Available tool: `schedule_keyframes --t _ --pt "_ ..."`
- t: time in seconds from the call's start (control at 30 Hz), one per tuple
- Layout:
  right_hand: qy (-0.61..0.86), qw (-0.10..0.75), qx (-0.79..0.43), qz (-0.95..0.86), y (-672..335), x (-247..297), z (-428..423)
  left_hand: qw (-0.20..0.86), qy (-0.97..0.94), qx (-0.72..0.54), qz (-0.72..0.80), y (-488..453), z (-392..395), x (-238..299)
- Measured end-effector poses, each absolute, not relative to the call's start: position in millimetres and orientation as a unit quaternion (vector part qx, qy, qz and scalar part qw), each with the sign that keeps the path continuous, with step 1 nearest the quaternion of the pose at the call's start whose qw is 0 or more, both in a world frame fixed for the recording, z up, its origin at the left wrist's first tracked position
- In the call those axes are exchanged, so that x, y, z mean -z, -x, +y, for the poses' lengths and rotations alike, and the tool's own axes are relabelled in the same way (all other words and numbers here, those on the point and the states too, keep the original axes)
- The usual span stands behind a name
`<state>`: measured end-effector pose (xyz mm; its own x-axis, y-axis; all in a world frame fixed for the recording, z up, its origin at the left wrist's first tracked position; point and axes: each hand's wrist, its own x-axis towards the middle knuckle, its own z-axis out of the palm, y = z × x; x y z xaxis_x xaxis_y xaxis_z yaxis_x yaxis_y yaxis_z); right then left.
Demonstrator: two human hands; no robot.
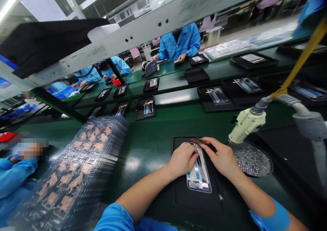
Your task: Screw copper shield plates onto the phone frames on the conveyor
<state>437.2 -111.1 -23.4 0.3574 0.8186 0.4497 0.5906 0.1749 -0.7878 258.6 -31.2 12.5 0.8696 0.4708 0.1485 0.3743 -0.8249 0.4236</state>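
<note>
In the head view, the right hand (221, 154) pinches a thin dark part (197, 141) between thumb and fingertips, the part reaching out toward the left hand's side. The left hand (184, 158) has its fingers bent close together over the upper part of a phone frame (201, 168); whether they grip anything is hidden. The frame lies flat between and below the two hands, on a black tray (180, 195), its lower end showing nearer the wearer than either hand.

The dark part looks light and easily bent or creased, so it is best taken by an edge, with a gentle pinch. The frame seems light yet stiff, probably smooth enough to slide; its long outer rims look the safest hold, keeping fingers off the blue strips (197, 173) and the fine parts inside.

Well to the left hand's left stand stacked clear trays (87, 145) carrying copper-coloured pieces; just right of the right hand sits a round dish (252, 161).
</note>
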Motion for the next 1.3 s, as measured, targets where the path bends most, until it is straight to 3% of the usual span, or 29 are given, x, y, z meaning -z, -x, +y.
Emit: schedule_keyframes --t 0.2,0.67,1.13,1.3 --pt "0.601 0.492 -0.131 -0.617 -433 24 -109 0.194 -0.95 -0.194 0.15 -227 -57 -6" --pt "0.591 0.412 -0.116 -0.683 -441 22 -105 0.135 -0.971 -0.15 0.127 -223 -68 -5" --pt "0.604 0.33 0.019 -0.725 -430 28 -115 0.151 -0.961 -0.184 0.142 -222 -68 -4" --pt "0.591 0.248 0.074 -0.764 -426 37 -128 0.166 -0.931 -0.257 0.199 -227 -49 1"
